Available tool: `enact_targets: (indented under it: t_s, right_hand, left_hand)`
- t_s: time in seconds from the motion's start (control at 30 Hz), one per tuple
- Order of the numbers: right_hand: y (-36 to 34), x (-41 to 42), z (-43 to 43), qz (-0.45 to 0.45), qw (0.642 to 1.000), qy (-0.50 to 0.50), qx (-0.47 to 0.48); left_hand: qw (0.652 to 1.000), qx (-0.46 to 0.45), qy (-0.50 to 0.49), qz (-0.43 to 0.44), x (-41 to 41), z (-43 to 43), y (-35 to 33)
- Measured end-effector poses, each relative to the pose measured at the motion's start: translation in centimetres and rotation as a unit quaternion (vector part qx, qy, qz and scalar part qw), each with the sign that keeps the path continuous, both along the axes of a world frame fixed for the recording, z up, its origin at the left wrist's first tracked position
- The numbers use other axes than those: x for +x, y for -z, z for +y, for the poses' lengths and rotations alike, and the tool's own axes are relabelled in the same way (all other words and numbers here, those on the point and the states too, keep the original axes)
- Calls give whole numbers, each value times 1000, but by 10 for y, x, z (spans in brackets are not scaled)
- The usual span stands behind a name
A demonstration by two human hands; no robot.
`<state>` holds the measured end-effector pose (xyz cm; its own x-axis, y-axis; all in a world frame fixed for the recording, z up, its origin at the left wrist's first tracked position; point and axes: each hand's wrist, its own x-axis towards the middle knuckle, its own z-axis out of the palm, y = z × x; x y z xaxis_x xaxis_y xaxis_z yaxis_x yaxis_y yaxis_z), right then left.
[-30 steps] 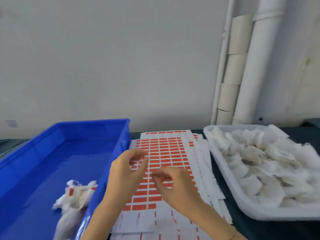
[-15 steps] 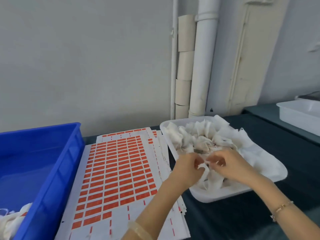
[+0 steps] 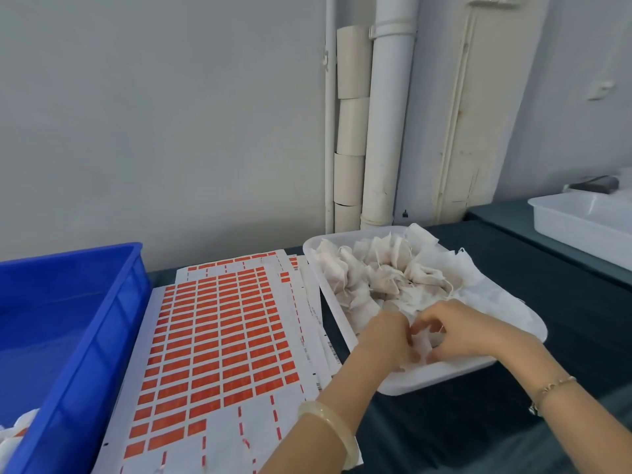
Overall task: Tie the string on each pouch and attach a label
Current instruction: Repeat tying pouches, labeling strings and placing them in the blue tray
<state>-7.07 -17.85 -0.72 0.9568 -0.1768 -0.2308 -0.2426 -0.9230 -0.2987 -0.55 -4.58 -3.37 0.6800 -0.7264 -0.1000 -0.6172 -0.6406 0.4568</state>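
Along the bottom edge of the frame, two forearms rise from the lower centre and lower right, the left wrist wearing a pale bangle [image 3: 326, 427] and the right a thin gold bracelet [image 3: 550, 388]. Just above them, right of centre, the left hand [image 3: 384, 340] and the right hand [image 3: 472, 331] meet over the near end of a white tray [image 3: 427, 383]. The fingers of both hands curl inward and pinch a small white pouch [image 3: 422, 342] between them. The pouch is crumpled and partly hidden by the fingers, and its string seems to run between the fingertips, though the view is too soft to be sure. At lower left, a blue bin [image 3: 68, 336] fills the corner, with a white bundle [image 3: 13, 432] showing at its bottom edge. Between the bin and the tray lies a label sheet [image 3: 219, 336] covered in rows of orange-red labels, on top of other fanned sheets on the dark table cover [image 3: 564, 302]. Farther up, the middle and far end of the tray hold a heap of loose pouches [image 3: 376, 275] with strings trailing among them. At the right edge, a second white tray [image 3: 581, 227] sits on a separate dark surface, well apart from the first. Beyond, at upper centre, a white pipe [image 3: 388, 131] and a column of cardboard tubes [image 3: 352, 131] stand upright against the grey wall [image 3: 154, 114].
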Motion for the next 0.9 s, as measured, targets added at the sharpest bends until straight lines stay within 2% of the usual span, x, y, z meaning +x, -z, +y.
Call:
enact_targets:
  t_s: [0.13, 0.27, 0.33, 0.47, 0.57, 0.77, 0.9]
  right_hand:
    - [8, 9, 2, -5, 1000, 6, -29]
    - [19, 12, -1, -72, 997, 16, -20]
    - [19, 11, -2, -101, 995, 13, -12]
    - [9, 10, 1, -201, 979, 27, 3]
    - [-3, 11, 9, -270, 960, 23, 61]
    - [-30, 16, 34, -359, 921, 39, 143]
    - [-43, 23, 60, -368, 894, 18, 255]
  left_hand:
    - [998, 23, -9, -57, 0, -3, 4]
    - [996, 28, -3, -86, -1, -4, 8]
    - [995, 2, -8, -96, 2, -2, 9]
    - [987, -135, -44, -76, 9, 7, 5]
    - [971, -227, -63, -31, 16, 18, -4]
    - [898, -423, -68, 104, 16, 63, -35]
    - [873, -476, -39, 96, 4, 105, -41]
